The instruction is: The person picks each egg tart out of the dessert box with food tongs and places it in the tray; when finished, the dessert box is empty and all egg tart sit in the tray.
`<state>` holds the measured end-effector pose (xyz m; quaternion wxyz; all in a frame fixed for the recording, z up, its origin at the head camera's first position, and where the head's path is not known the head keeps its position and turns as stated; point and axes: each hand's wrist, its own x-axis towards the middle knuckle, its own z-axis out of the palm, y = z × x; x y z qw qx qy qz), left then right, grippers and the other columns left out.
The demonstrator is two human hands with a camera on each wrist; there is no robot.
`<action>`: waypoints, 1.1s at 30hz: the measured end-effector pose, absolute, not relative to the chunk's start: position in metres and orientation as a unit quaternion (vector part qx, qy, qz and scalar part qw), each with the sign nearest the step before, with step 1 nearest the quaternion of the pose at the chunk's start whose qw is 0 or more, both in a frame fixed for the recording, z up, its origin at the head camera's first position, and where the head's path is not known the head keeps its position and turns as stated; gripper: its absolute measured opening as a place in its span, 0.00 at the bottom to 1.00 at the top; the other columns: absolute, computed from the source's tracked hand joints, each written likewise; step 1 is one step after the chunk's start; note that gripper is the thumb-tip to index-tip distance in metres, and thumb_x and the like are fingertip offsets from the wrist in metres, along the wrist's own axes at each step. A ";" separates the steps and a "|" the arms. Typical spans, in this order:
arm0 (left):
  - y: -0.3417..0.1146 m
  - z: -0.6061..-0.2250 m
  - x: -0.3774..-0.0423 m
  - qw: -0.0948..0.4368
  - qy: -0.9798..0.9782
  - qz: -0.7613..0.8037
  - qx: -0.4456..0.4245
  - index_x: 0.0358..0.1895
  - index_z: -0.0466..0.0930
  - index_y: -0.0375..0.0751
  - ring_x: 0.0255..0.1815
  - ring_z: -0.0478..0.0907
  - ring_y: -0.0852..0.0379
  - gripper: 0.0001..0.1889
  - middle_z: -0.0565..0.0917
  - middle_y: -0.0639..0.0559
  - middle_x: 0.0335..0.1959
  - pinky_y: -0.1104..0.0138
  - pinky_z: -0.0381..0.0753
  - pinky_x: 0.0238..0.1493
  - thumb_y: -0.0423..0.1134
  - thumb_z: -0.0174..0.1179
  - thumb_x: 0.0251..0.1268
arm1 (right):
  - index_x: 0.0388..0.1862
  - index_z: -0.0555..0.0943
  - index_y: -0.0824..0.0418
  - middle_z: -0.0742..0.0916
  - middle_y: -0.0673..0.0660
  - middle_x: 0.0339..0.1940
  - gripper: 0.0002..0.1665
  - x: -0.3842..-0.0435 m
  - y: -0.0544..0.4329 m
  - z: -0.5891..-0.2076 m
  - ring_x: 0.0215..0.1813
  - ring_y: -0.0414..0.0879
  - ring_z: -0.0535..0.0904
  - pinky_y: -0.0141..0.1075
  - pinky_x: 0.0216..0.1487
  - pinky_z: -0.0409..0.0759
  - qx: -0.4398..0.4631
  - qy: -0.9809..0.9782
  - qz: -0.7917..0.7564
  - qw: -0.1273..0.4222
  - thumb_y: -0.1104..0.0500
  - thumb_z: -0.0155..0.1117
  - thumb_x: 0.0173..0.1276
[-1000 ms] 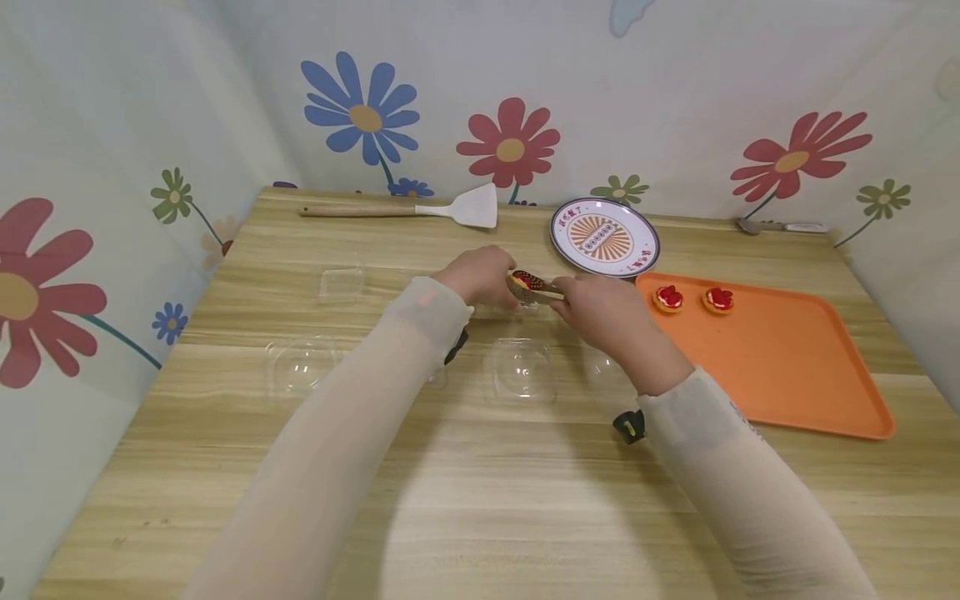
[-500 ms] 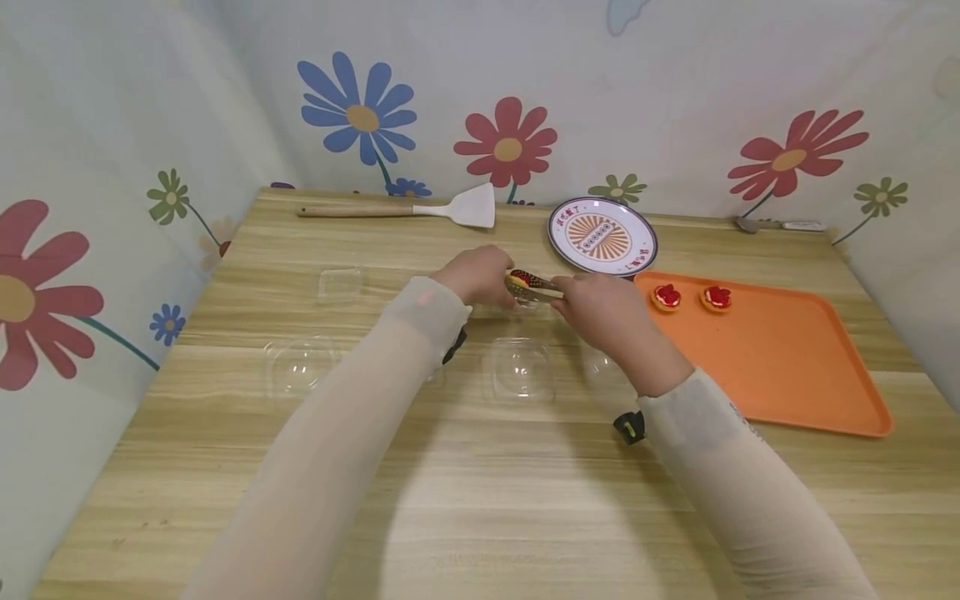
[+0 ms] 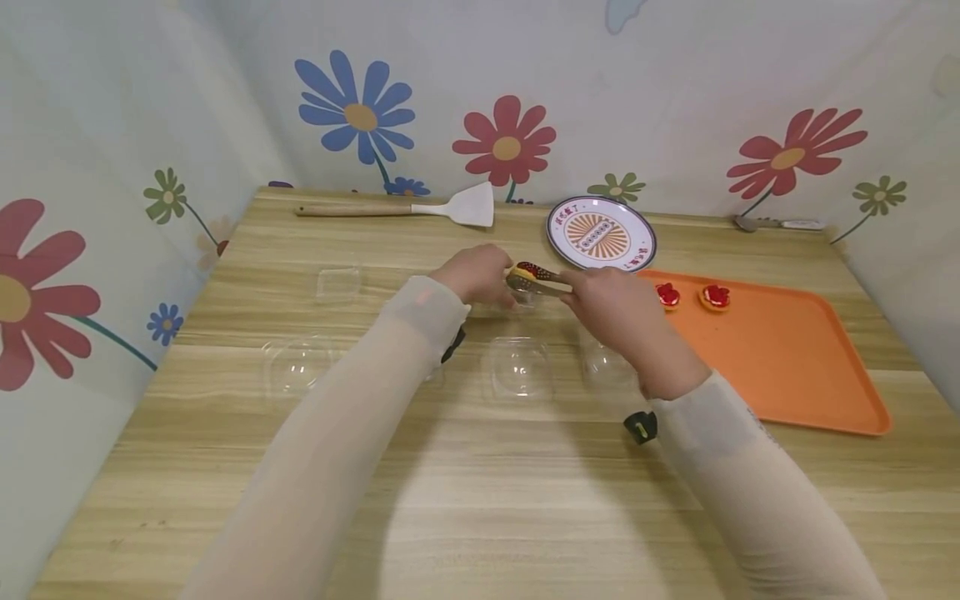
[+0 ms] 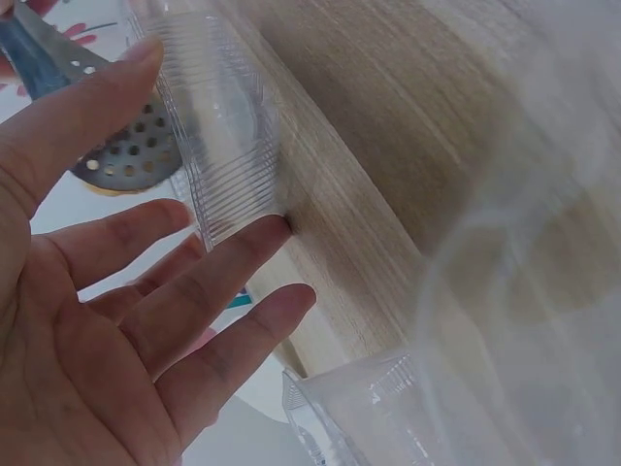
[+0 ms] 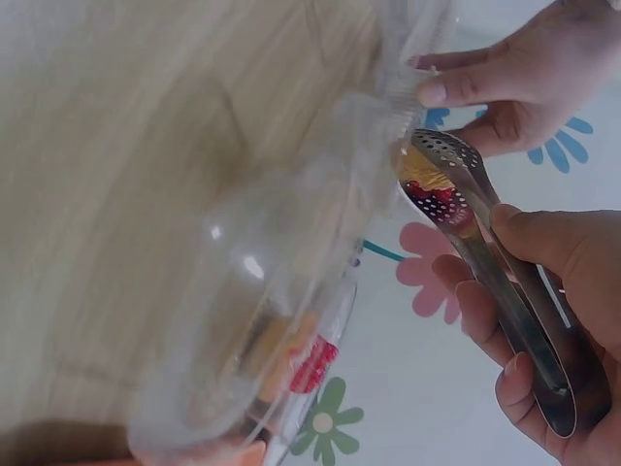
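My right hand (image 3: pixel 611 308) grips metal tongs (image 5: pixel 519 306) with perforated, spoon-shaped heads. Between those heads sits a small tart (image 5: pixel 427 175) with a red topping. The tart is just over a clear plastic container (image 4: pixel 218 116), by my left hand (image 3: pixel 480 275). In the left wrist view, the left thumb and fingertips touch the container's ribbed rim, and the fingers are mostly straight and spread. Whether the tart rests on the container's bottom is hidden. Other clear plastic containers (image 3: pixel 520 368) stand in front, beneath and between my arms.
To the right lies an orange tray (image 3: pixel 795 358) bearing two red-topped tarts (image 3: pixel 715 298). A patterned plate (image 3: pixel 601 234) stands behind it. Along the back edge are a white spatula (image 3: pixel 468 206) and a small utensil (image 3: pixel 780 224). One more clear container (image 3: pixel 297 367) is at the left.
My right hand has shifted slightly right with the tongs, now covering part of the nearer tart on the tray. The left hand has stayed nearly in place.
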<state>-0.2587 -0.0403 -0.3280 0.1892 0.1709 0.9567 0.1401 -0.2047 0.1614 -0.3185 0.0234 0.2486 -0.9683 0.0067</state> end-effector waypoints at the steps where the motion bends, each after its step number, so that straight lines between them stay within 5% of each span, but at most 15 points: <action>1: -0.040 -0.329 -0.259 0.189 0.957 0.142 0.171 0.70 0.70 0.36 0.71 0.66 0.46 0.38 0.71 0.43 0.70 0.56 0.63 0.71 0.50 0.71 0.59 | 0.57 0.82 0.55 0.86 0.56 0.31 0.18 -0.204 0.163 -0.317 0.28 0.52 0.78 0.42 0.22 0.75 0.246 -0.969 0.008 0.025 0.52 0.65 0.71; 19: -0.041 -0.331 -0.263 0.193 0.956 0.129 0.178 0.70 0.69 0.35 0.71 0.65 0.46 0.37 0.71 0.43 0.70 0.58 0.63 0.72 0.49 0.69 0.60 | 0.60 0.81 0.57 0.88 0.61 0.45 0.20 -0.201 0.205 -0.296 0.35 0.55 0.80 0.47 0.31 0.80 0.192 -0.981 0.015 0.023 0.54 0.66 0.70; 28: -0.041 -0.332 -0.263 0.195 0.956 0.138 0.173 0.71 0.68 0.36 0.72 0.64 0.47 0.38 0.71 0.44 0.70 0.58 0.62 0.72 0.49 0.70 0.60 | 0.62 0.79 0.57 0.87 0.61 0.38 0.20 -0.200 0.243 -0.292 0.28 0.53 0.75 0.43 0.21 0.69 0.167 -0.985 0.026 0.028 0.56 0.62 0.73; 33: -0.041 -0.329 -0.261 0.199 0.954 0.142 0.171 0.71 0.68 0.35 0.72 0.64 0.47 0.38 0.70 0.44 0.71 0.58 0.61 0.72 0.49 0.70 0.60 | 0.65 0.77 0.59 0.86 0.65 0.44 0.23 -0.199 0.264 -0.289 0.34 0.58 0.77 0.49 0.29 0.75 0.140 -0.989 0.045 0.013 0.55 0.60 0.74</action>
